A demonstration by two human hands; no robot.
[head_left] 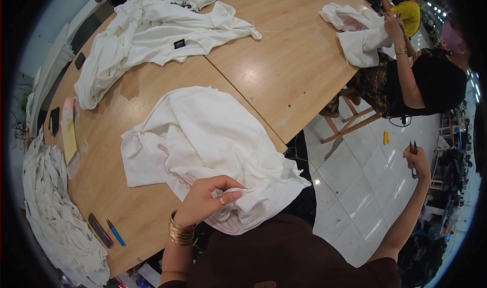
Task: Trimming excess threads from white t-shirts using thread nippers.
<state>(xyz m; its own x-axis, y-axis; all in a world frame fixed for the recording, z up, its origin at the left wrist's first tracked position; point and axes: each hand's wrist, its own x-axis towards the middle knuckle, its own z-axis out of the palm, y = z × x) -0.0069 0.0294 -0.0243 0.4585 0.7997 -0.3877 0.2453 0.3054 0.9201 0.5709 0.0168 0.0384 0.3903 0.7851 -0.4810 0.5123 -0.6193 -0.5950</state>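
A white garment (213, 120) with pale pink stitched lines lies bunched at the near table edge, part of it hanging over my lap. My left hand (205, 199), with gold bangles at the wrist, pinches a fold of this cloth between thumb and fingers. Out to the right, away from the table, my right hand (419, 162) is raised above the tiled floor. It is closed around small thread snips (414, 149), whose dark tips point up and whose blue end shows below the fist.
White shirts (137, 44) lie heaped across the wooden table (274, 80); more white cloth (56, 212) is piled at left. Near it lie a blue slim tool (115, 233) and a dark flat object (100, 230). At right, a co-worker in black (441, 82) handles white cloth (362, 42).
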